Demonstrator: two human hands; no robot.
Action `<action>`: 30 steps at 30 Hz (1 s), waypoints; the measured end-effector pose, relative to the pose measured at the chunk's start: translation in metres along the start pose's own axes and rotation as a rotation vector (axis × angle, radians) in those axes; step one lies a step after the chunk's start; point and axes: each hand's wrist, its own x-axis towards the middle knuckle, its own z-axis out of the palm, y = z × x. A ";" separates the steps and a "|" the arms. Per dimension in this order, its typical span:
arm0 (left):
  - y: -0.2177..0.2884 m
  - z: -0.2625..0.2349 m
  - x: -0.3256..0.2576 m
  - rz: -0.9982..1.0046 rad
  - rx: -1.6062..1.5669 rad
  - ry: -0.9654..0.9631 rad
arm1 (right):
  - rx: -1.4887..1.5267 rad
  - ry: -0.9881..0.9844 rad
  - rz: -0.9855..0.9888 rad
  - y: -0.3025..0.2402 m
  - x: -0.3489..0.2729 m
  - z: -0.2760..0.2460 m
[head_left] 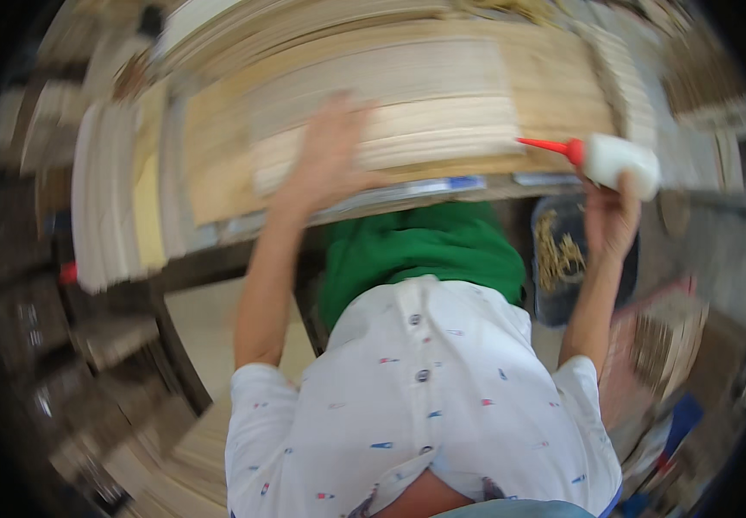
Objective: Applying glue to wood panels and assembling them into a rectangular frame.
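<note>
My right hand (610,214) grips a white squeeze glue bottle (616,161), tilted on its side. Its red pointed nozzle (547,146) aims left, close to the right ends of a row of pale wooden strips (442,121). The strips lie side by side on a yellowish wooden board (558,82) across the workbench. Over the left part of the strips, my left hand (331,155) rests or hovers with fingers apart, blurred by motion; I cannot tell whether it presses on them. It holds nothing visible.
Stacked pale boards (114,190) stand at the bench's left end, with more planks along the far side. Below the bench on the right, a dark tub (554,298) holds yellowish bands. Boxes (114,341) crowd the lower left; a bundle of wood pieces (670,341) sits lower right.
</note>
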 end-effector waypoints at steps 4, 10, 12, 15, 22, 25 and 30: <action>0.030 0.028 -0.006 0.050 -0.060 0.137 | 0.037 -0.172 0.065 0.016 0.017 0.048; 0.024 0.035 -0.032 -0.051 -0.072 0.204 | -0.070 -0.517 0.189 0.079 0.034 0.155; 0.017 0.032 -0.031 -0.094 -0.088 0.262 | -0.122 -0.652 0.270 0.109 0.039 0.192; 0.004 0.030 -0.025 -0.152 -0.074 0.315 | -0.206 -0.868 0.382 0.146 0.037 0.255; -0.003 0.022 -0.027 -0.271 -0.029 0.312 | -0.550 -1.270 0.553 0.201 0.031 0.343; -0.004 0.026 -0.024 -0.300 -0.006 0.283 | -0.629 -1.330 0.587 0.215 0.031 0.351; -0.005 0.025 -0.022 -0.317 0.003 0.246 | -0.643 -1.378 0.658 0.221 0.031 0.352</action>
